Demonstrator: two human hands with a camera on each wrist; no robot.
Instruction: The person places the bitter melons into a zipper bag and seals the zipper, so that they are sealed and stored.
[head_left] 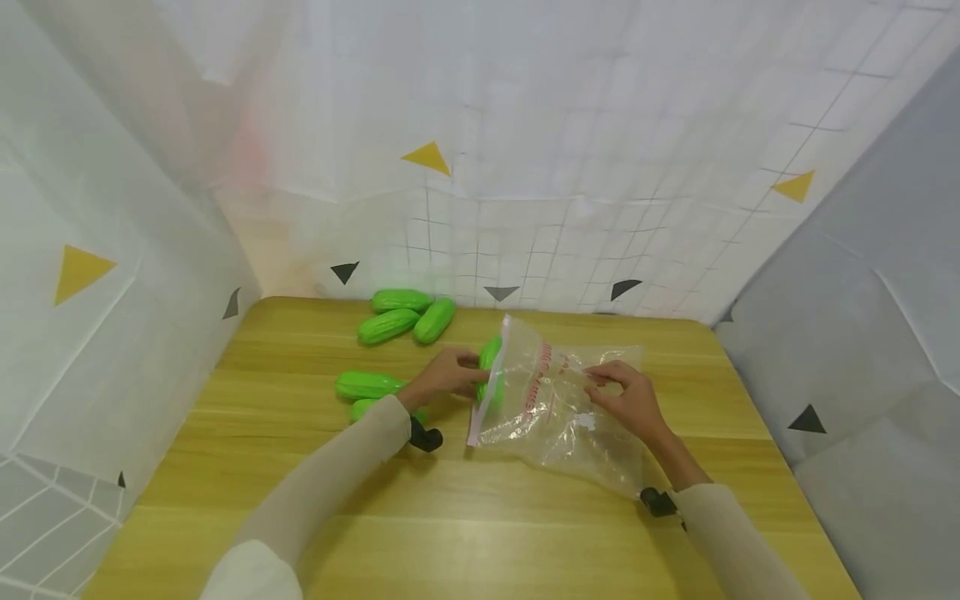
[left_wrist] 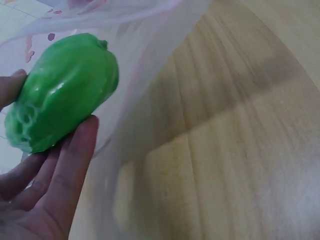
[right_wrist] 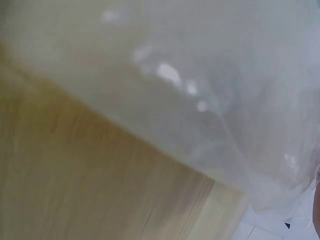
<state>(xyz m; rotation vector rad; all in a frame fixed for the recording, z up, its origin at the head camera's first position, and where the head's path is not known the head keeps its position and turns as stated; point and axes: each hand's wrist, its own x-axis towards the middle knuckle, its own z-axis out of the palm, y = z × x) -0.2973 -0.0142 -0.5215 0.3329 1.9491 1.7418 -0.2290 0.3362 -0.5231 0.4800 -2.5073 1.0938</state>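
Observation:
My left hand (head_left: 450, 375) grips a bright green, ribbed gourd-like vegetable (left_wrist: 65, 90), thumb on one side and fingers on the other. That gourd is at the mouth of a clear zip bag (head_left: 547, 408) with red print, partly seen through the plastic. My right hand (head_left: 630, 400) pinches the bag's upper sheet toward its closed end. In the right wrist view the bag's film (right_wrist: 180, 110) fills much of the picture, and only a sliver of a finger (right_wrist: 317, 205) shows at the right edge.
Three more green gourds (head_left: 401, 300) lie together near the table's back edge. Beside my left forearm lie two others (head_left: 367, 384), one partly hidden by the wrist. The wooden table (head_left: 465, 533) meets pale sheeted walls (head_left: 525, 125) at the back and sides.

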